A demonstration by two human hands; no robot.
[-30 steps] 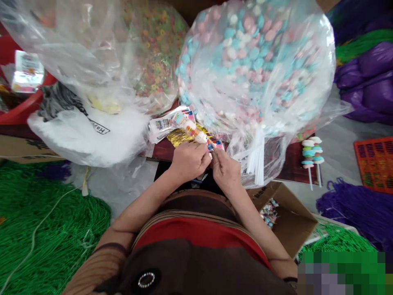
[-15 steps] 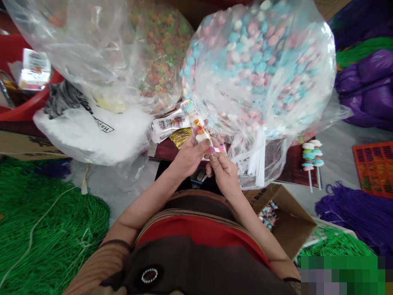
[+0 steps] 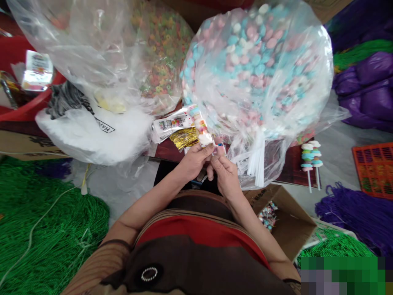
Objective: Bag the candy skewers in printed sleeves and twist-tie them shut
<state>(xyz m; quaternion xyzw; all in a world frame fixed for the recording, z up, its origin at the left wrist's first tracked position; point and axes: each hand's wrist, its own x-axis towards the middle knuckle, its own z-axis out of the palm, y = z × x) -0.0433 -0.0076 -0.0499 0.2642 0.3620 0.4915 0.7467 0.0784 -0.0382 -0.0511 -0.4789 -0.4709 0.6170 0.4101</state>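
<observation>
My left hand (image 3: 197, 162) is closed around the lower part of a candy skewer in a clear printed wrapper (image 3: 202, 130). Its pale blue, orange and white pieces show through the plastic, and it points away from me. The thumb and fingers of my right hand (image 3: 226, 171) pinch together at the wrapper's near end, touching my left fingertips. What exactly lies between those right fingers is hidden. Just left of the skewer lie a stack of printed wrappers (image 3: 171, 123) and a bundle of gold twist ties (image 3: 185, 138).
A large clear bag of pink, blue and white candies (image 3: 254, 61) stands ahead, beside a bag of orange and green gummies (image 3: 159, 61). White sticks (image 3: 257, 162) lie right of my hands. Two bare candy skewers (image 3: 311, 156) rest at the table's right edge. Below is a cardboard box (image 3: 291, 221).
The wrapped skewer's far end has swung slightly right and come nearer. My left hand has shifted down toward its near end, uncovering more of the gold ties.
</observation>
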